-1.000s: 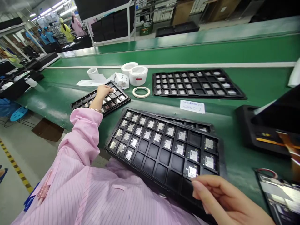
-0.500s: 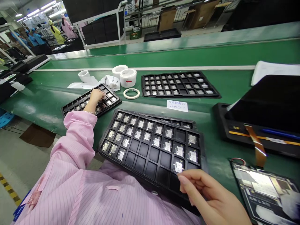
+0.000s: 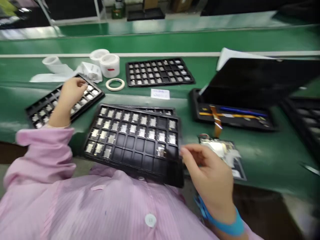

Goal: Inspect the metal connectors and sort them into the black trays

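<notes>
In the head view, the right hand (image 3: pixel 207 176) has left the lower rows of the middle tray (image 3: pixel 130 142), where its fingertips lay half a second ago, and is now off the tray's right side. Its thumb and forefinger are drawn together at or just beside that edge; blur hides whether they touch it, and whether anything is pinched between them cannot be told. The silvery module (image 3: pixel 160 150) that was next to those fingertips sits in the same pocket, now clear of the hand. So that piece appears to be left where it is, with the right hand away from the pockets for the moment.

The left hand (image 3: pixel 71 95) remains over the left tray (image 3: pixel 37 106), whose lower pockets hold more modules. Its thumb and fingertips bend close together at the upper row, by a pale piece; whether they grip it or only reach it is unclear. That hand therefore seems occupied with a single pocket.

The view has also swung to the right. The opened device (image 3: pixel 220 150) on the bench shows just beyond the right hand, its ribbon cable (image 3: pixel 215 121) running up to the black case (image 3: pixel 197 115). At the far right, another tray (image 3: pixel 310 120) and a slim pale tool (image 3: pixel 311 169) have come into sight, both blurred.
</notes>
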Demonstrator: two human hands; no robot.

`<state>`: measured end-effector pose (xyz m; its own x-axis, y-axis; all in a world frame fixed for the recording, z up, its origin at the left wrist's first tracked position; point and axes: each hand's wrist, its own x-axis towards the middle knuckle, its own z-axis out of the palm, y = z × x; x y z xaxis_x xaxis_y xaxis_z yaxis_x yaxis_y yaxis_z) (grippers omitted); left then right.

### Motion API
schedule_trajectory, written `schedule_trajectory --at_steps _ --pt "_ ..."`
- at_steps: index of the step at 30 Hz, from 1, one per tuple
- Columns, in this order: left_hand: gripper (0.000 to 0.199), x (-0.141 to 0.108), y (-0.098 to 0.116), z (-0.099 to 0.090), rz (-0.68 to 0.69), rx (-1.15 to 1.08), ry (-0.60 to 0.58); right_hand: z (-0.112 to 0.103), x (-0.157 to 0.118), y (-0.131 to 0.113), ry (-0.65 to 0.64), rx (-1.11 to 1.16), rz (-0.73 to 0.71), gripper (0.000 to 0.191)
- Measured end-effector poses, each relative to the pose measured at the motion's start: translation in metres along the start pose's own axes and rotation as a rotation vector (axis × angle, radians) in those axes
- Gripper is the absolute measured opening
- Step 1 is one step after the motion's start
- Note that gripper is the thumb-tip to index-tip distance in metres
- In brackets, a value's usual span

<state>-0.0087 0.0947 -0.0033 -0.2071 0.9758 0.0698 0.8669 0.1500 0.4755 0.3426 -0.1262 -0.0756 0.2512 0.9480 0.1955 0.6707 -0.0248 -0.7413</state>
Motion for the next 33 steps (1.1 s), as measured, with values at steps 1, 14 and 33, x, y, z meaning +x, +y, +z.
schedule_trajectory --at_steps 1,14,33 --pt "0.038 -0.018 0.009 -0.001 0.079 -0.03 -0.058 -0.002 0.003 0.004 0.009 -0.063 -0.004 0.015" --pt "0.024 -0.132 0.102 0.1 0.747 0.123 -0.646 0.016 0.042 0.012 -0.311 -0.313 -0.003 0.022" --pt "0.01 -0.128 0.099 0.121 0.685 -0.096 -0.618 0.014 0.041 0.027 -0.23 -0.091 -0.053 0.015"
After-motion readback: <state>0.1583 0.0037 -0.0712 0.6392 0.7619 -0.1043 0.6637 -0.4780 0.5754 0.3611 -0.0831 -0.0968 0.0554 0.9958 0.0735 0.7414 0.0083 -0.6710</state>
